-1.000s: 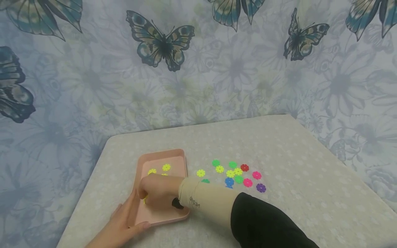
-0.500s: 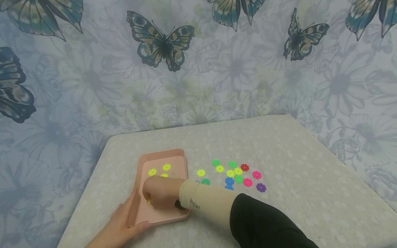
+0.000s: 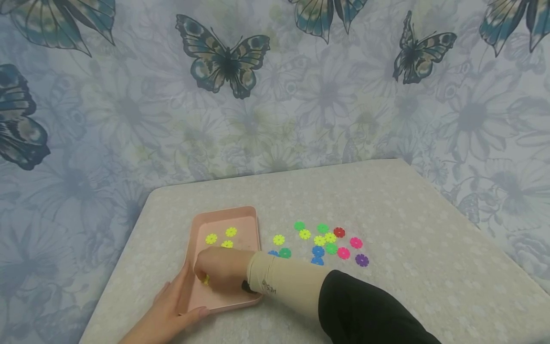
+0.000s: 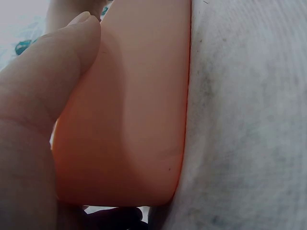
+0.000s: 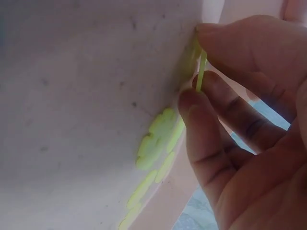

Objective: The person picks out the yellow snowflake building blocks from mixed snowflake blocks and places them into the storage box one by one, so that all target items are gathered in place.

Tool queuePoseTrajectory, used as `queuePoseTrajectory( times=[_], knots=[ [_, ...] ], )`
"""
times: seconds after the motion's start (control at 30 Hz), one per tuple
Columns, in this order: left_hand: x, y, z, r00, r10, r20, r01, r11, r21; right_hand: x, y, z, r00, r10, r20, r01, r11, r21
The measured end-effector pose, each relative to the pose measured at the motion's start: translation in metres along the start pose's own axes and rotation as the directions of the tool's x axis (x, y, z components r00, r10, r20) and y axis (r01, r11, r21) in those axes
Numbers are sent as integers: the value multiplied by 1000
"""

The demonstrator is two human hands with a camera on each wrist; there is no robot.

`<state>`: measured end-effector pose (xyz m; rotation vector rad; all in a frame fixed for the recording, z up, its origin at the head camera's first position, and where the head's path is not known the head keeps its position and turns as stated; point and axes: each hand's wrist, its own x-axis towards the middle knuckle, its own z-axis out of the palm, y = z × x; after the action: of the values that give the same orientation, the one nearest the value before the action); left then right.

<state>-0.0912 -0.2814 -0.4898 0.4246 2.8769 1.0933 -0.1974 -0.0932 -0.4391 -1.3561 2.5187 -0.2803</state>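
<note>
My left hand grips a pink rectangular tray at its near left corner. In the left wrist view the thumb lies along the outside of the tray. Over the tray floor, my right hand pinches a thin yellow notched disc between thumb and fingertips, held on edge. Beside it, several yellow discs lie flat in the tray, and some show at its far end, such as a yellow disc. The hand hides part of the tray floor.
Right of the tray, several loose discs lie on the cloth-covered table: green, yellow, blue, pink, red and purple. A butterfly-patterned wall stands behind.
The right hand has shifted slightly nearer within the tray, and more of a yellow disc there and a blue disc on the table shows. The left hand and tray stay put.
</note>
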Motion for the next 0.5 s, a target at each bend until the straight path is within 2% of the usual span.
queuePoseTrajectory(
  times=[0.1, 0.23, 0.37, 0.5],
  knots=[
    [1, 1, -1, 1000, -9, 4, 9, 1000, -7, -1, 0, -3, 1000, 8, 10, -8, 1000, 6],
    [1, 0, -1, 1000, -4, 0, 4, 1000, -4, 0, 2, -3, 1000, -18, -4, 18, 1000, -11],
    [2, -2, -1, 1000, 12, -2, -12, 1000, -8, 3, 7, -7, 995, -60, -74, 58, 998, -31],
    [3, -2, -3, 997, -52, 55, 53, 998, -22, -6, 18, -24, 980, -91, -178, 95, 995, 18]
  ],
)
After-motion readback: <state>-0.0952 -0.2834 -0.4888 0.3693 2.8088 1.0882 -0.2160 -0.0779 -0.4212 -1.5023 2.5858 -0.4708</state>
